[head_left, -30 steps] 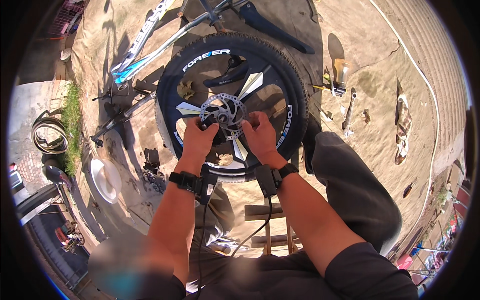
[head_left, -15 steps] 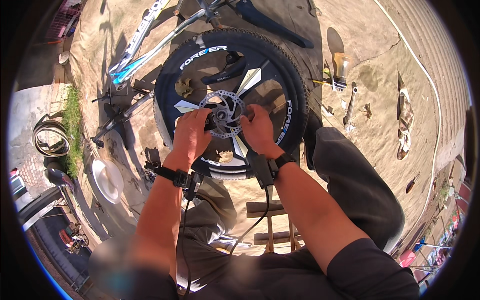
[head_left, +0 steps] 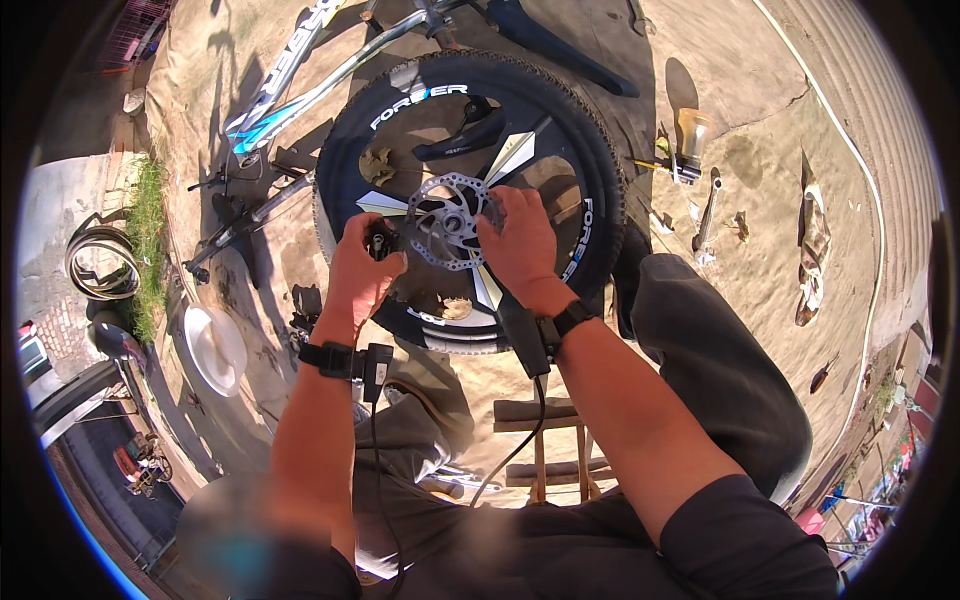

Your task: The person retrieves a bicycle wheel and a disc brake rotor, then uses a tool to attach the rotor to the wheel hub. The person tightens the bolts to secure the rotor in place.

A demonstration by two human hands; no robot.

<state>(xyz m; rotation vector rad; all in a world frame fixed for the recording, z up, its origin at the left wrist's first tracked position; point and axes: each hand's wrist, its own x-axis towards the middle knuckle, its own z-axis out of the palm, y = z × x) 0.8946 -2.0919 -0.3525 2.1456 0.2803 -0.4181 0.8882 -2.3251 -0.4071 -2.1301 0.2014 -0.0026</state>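
A bicycle wheel point(head_left: 345, 120) with a knobbly black tyre and broad black-and-white spokes lies flat in front of me. At its hub sits a silver brake disc point(head_left: 440, 190) with holes and curved arms. My left hand point(head_left: 362, 275) is closed around a small black part point(head_left: 381, 240), which looks like a brake caliper. It is held left of the disc, apart from it; the fingers hide some of it. My right hand point(head_left: 520, 245) has its thumb and fingers bent at the disc's right edge, gripping it there.
A white-and-blue bike frame point(head_left: 270, 120) lies beyond the wheel to the left, a black saddle point(head_left: 560, 50) at the far side. A white bowl point(head_left: 215, 350) stands left. Right of the wheel are an amber cup point(head_left: 692, 130) and a wrench point(head_left: 709, 215). A wooden stool point(head_left: 540, 440) is near me.
My left hand has drawn the small black part off the disc toward the left. The right hand has shifted slightly, its thumb further over the disc.
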